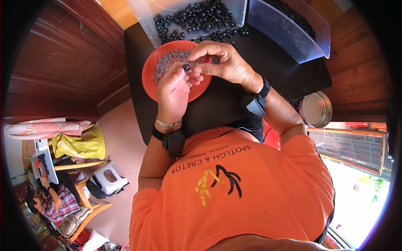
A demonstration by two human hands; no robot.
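Observation:
My left hand (pixel 172 93), palm up, grips a small black round part with a hole (pixel 186 67) between thumb and fingers. Close against it, my right hand (pixel 229 65) comes in from the right with thumb and forefinger bent toward the part. Anything between those right fingertips is too small to make out. Both hands are above an orange-red plate (pixel 150 88), which holds many small grey, metal-looking pieces (pixel 164 66).
Beyond the plate, a clear plastic bin (pixel 146 21) holds many black parts (pixel 205 16), some spilled onto the dark table (pixel 226 98). Another translucent bin (pixel 289 35) stands at the right. A round tin (pixel 317 109) is beside my right elbow. At the far left, a person (pixel 58 203) sits near a white stool (pixel 109 179).

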